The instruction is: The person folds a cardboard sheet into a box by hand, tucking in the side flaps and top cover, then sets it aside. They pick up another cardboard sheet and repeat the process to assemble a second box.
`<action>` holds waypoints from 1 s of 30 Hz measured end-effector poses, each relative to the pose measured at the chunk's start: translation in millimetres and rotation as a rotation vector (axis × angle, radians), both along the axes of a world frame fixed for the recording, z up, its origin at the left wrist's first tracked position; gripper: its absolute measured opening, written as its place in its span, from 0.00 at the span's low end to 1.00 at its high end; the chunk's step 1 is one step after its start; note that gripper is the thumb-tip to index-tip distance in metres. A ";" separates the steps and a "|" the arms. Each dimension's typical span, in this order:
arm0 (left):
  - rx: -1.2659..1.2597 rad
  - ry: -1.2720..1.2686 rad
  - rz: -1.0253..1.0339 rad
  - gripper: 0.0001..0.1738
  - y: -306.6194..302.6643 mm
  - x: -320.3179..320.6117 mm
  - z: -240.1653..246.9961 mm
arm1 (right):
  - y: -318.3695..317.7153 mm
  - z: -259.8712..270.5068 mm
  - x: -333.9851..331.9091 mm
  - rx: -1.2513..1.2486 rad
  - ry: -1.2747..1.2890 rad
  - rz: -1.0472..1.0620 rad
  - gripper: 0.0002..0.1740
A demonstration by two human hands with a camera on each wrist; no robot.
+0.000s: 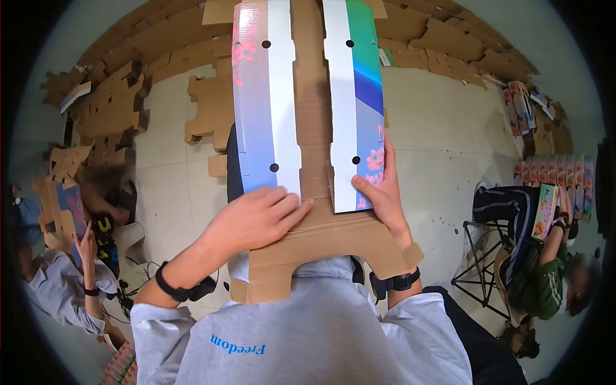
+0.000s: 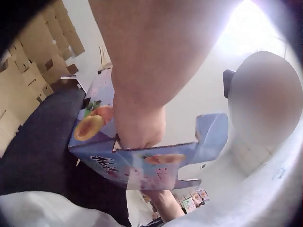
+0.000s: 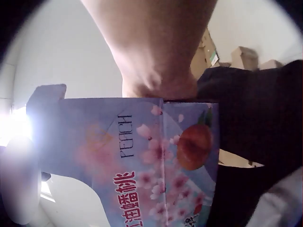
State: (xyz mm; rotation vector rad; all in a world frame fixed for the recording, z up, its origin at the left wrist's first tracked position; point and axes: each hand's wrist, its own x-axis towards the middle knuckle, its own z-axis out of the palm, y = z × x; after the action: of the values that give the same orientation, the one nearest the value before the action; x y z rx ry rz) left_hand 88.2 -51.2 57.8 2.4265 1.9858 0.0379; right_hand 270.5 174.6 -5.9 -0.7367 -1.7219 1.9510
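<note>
A partly folded cardboard box [image 1: 308, 128] lies lengthwise before me, its printed outside showing peaches and blossoms in the wrist views. Two long side panels fold inward over the brown inside, leaving a gap between them. My left hand [image 1: 256, 215] rests over the near end of the left panel [image 1: 266, 128], with the index finger stretched toward the brown crease. On the other side my right hand [image 1: 384, 199] grips the right panel [image 1: 359, 115], thumb on top and the other fingers mostly hidden by its outer edge. A brown end flap [image 1: 321, 247] with a curved cutout extends toward my shirt.
Flat brown cardboard pieces [image 1: 106, 106] lie along the far wall and left side. Seated people work at both sides, one with a printed box [image 1: 545, 212]. A folding stool [image 1: 478, 269] stands at right, near a row of printed boxes [image 1: 555, 179].
</note>
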 end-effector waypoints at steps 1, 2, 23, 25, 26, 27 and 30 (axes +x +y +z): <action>-0.007 0.005 -0.030 0.30 -9.9 -7.2 4.1 | -0.4 -1.3 0.5 -0.031 0.004 -0.016 0.61; 0.009 -0.007 -0.025 0.33 -20.3 -12.5 4.9 | 0.2 -3.9 1.5 -0.057 0.012 -0.009 0.61; 0.536 -1.283 1.036 0.66 -33.4 26.3 -64.0 | 8.8 7.4 -3.4 0.141 -0.102 -0.270 0.31; 0.501 -1.200 1.048 0.71 -38.5 25.8 -65.0 | -10.2 22.0 -14.3 0.352 -0.231 -0.338 0.32; 0.491 -1.144 1.048 0.71 -40.9 25.4 -67.4 | -16.0 24.9 -15.8 0.456 -0.297 -0.372 0.33; 0.481 -1.090 1.047 0.72 -41.9 25.0 -68.7 | -15.6 16.5 -14.8 0.656 -0.282 -0.378 0.34; 0.525 -1.129 1.050 0.69 -40.8 29.1 -70.1 | -18.5 8.1 -10.7 0.616 -0.276 -0.433 0.36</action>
State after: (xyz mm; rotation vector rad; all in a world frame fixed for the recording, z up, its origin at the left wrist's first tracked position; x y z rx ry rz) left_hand 117.4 -92.0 -12.3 0.6634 2.2982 1.5891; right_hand 259.8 156.1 2.2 -1.0528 -1.9647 0.9882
